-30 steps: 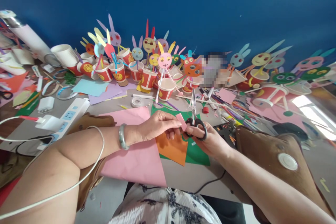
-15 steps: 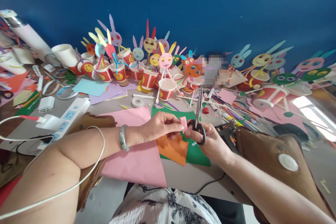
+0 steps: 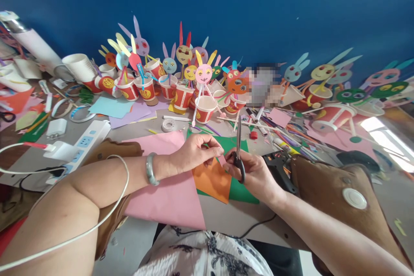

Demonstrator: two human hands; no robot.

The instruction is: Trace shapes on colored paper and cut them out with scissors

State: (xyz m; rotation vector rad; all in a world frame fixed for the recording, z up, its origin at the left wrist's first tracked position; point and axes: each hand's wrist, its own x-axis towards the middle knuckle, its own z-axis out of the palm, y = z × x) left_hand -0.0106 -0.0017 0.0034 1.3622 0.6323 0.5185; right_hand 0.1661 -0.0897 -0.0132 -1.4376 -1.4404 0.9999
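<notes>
on the head view i see scissors pointing upright, probably to leave fingertips free for the small pink strip above the orange sheet. the left hand pinches the strip's upper end; the right hand curls round the scissors' handles, thumb apparently touching the lower end.

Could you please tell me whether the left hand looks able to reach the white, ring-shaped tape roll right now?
Probably yes: only a large flat pink paper sheet shows between the left hand and the white tape roll, though the hand's fingers seem busy with a small pink paper strip.
</notes>
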